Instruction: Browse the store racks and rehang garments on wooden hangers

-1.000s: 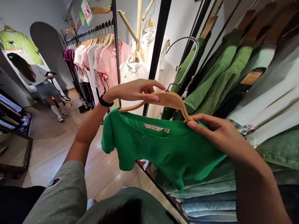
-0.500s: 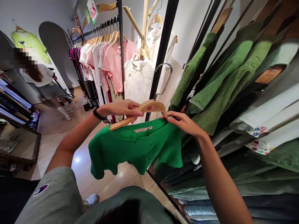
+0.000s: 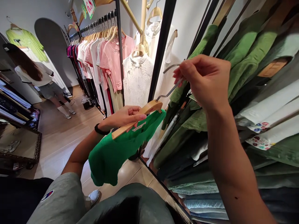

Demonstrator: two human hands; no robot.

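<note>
A green top (image 3: 121,152) hangs on a wooden hanger (image 3: 151,107) in front of me. My left hand (image 3: 127,117) is closed around the hanger's wooden left arm, thumb on top, beside the top's neckline and its white label (image 3: 139,126). My right hand (image 3: 203,77) is closed on the hanger's metal hook (image 3: 171,90), near the hook's curve, with the thumb and fingers pinched together. The hook's tip sticks out to the left of the fingers. The hanger's far right end is hidden inside the top.
On the right, green garments (image 3: 245,56) and white ones hang close beside my right arm. A black rack post (image 3: 161,49) rises ahead. Behind it hang a white lace top (image 3: 138,81) and pink shirts (image 3: 114,59). Another person (image 3: 38,74) stands at the far left.
My right hand has left the hanger's right shoulder, moved up and gripped the hook. The green top has turned and its right side has swung away. My left hand still holds the hanger.
</note>
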